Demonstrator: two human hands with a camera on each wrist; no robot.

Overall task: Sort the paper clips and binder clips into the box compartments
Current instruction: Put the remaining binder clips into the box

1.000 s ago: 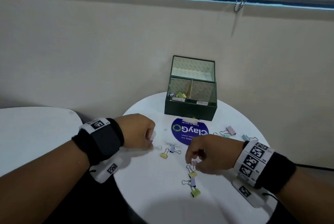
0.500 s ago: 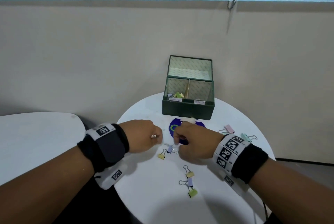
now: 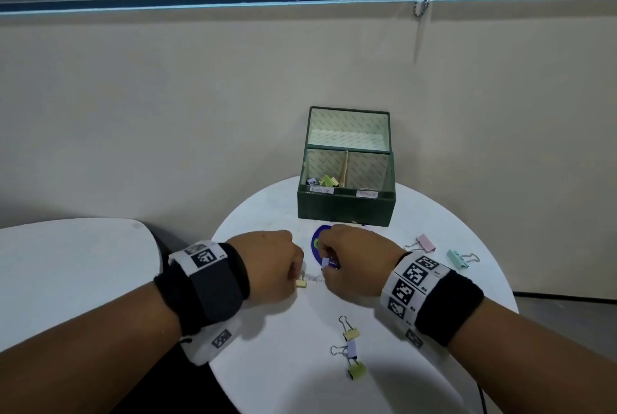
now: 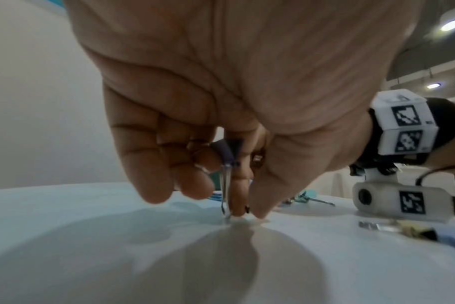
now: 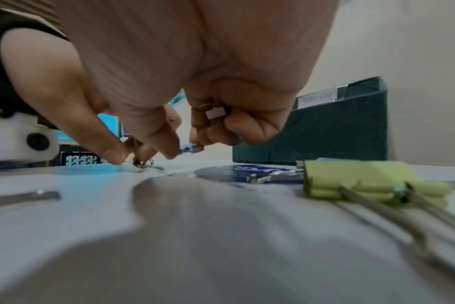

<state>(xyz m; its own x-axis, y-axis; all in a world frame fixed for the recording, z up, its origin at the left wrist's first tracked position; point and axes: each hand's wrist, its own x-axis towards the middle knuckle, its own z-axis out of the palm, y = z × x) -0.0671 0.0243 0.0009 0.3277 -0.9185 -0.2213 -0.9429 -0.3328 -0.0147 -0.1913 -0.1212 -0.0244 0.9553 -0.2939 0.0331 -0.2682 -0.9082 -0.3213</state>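
Readable: "ClayGo" sticker [image 5: 249,171], box [image 3: 345,210] label "Paper Clip"; both hands pinching binder clips.

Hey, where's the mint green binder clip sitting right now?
In the head view, the mint green binder clip lies on the white round table near its right edge, just right of the pink binder clip and beyond the right hand's wristband.

The right hand [image 3: 359,263] covers most of the blue sticker [image 3: 315,243]. The box [image 3: 345,210] labels are too small to read from the head view. Both forearms run off the frame.
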